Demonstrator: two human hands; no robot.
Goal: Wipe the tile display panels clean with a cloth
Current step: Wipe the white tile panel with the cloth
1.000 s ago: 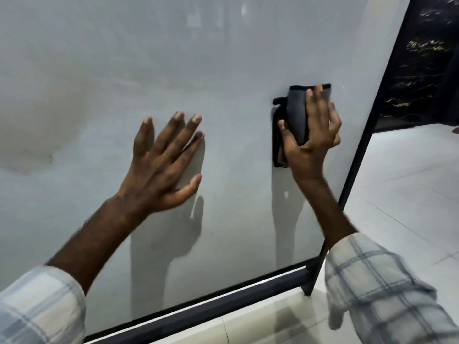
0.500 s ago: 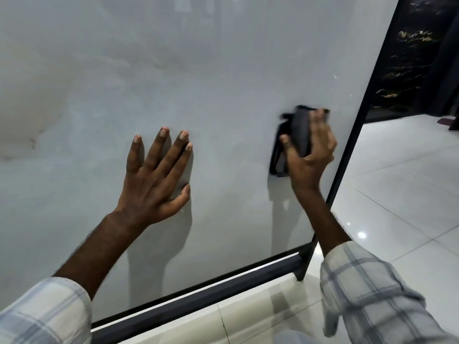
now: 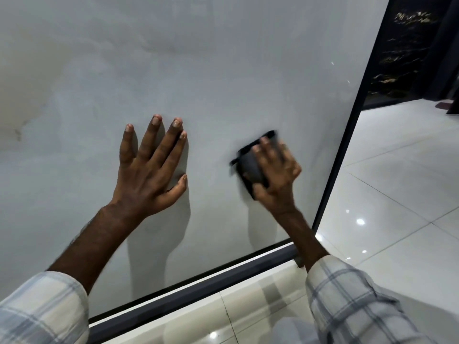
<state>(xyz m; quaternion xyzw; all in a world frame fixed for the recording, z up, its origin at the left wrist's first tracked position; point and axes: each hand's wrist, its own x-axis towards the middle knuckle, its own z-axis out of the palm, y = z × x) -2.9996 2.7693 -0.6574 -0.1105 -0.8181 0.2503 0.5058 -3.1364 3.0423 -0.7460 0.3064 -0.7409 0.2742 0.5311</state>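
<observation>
At the right of the frame you see a glossy white tiled floor (image 3: 397,194) with thin grout lines and several bright spots of reflected light. In the upper right stands a dark wall (image 3: 407,53) with pale gold veining, meeting the floor. A black frame (image 3: 347,135) runs slanting down the right side, and a dark rail (image 3: 198,289) crosses the bottom. Below the rail lies a cream ledge (image 3: 203,319), glossy too.
</observation>
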